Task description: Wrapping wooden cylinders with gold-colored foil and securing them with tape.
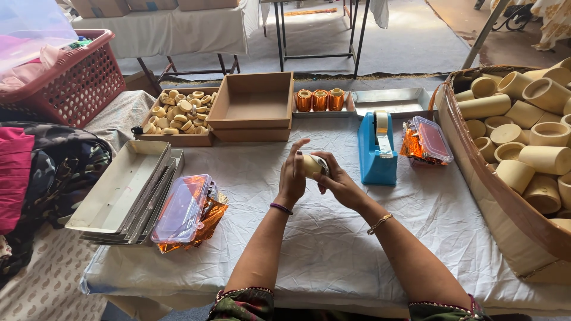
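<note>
Left hand [292,178], right hand [337,181], apparently cupped together

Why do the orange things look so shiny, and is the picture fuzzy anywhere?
In the head view, soft daylight glints off the three foil-wrapped rolls and the orange foil under the clear box. The left hand and right hand, holding a cream tube, look sharp and cast only faint shadows. The big basket bends at the edge: lens distortion.

Cream cylinder [311,165] between both palms
</note>
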